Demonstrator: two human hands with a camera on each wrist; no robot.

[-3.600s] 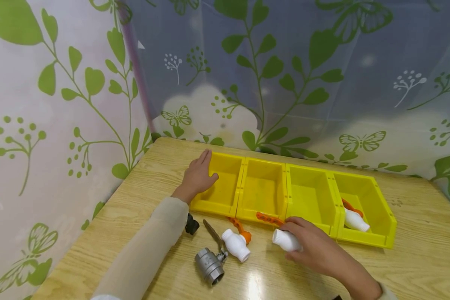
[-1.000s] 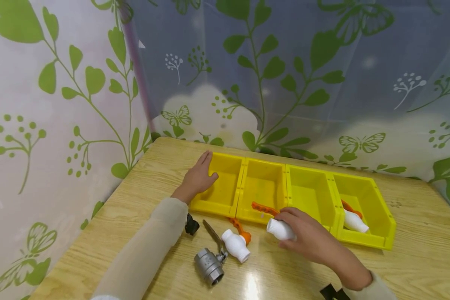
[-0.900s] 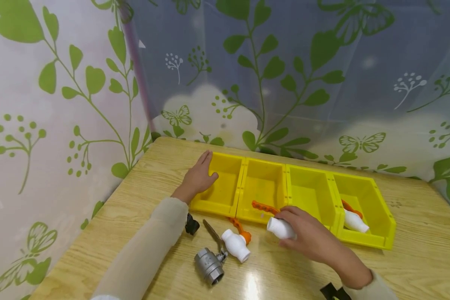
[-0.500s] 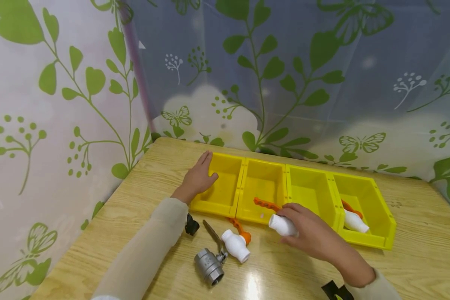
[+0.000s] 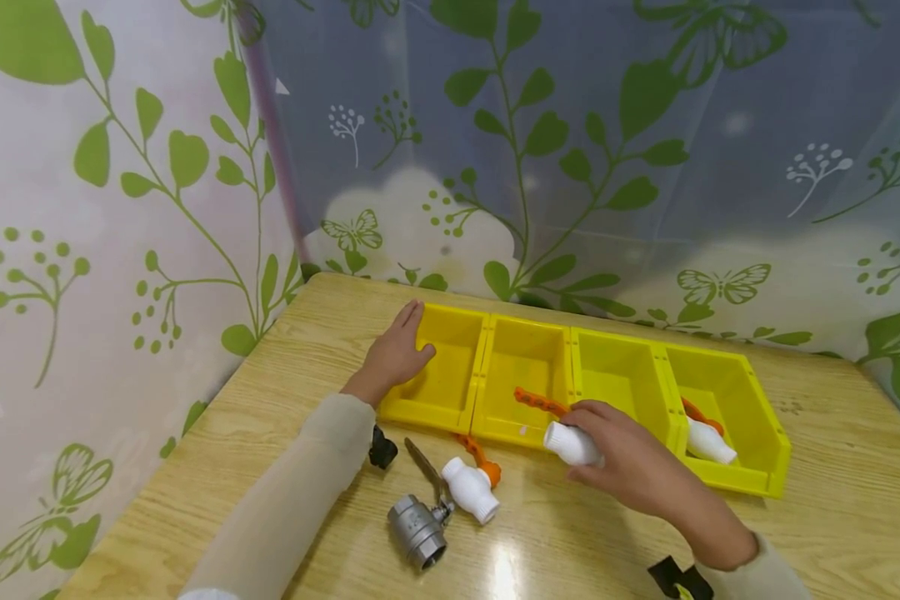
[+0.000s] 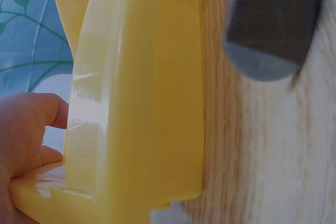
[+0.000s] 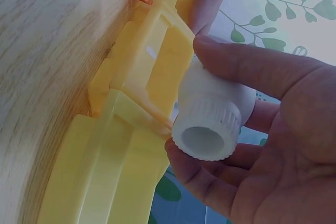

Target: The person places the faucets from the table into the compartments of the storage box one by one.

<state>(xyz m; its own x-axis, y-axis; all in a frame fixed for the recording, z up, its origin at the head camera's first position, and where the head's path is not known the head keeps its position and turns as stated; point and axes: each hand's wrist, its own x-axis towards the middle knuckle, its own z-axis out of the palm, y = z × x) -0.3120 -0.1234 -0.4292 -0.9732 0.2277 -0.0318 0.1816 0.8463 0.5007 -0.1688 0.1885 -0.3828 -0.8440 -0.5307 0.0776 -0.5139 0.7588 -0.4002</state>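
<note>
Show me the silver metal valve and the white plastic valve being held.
Silver metal valve (image 5: 417, 532), head view: middle of its thick body.
Held white plastic valve (image 7: 216, 92), right wrist view: its rounded body.

Held white valve (image 5: 572, 444) higher than before; orange handle (image 5: 540, 402) likewise

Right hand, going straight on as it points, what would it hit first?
The right hand would likely meet the second yellow bin from the left, its held white valve leading, though depth is unclear.

A white valve (image 5: 572, 444), its orange handle (image 5: 540, 402) extending leftward, is held in the right hand (image 5: 633, 462) near four joined yellow bins (image 5: 502, 424).
</note>
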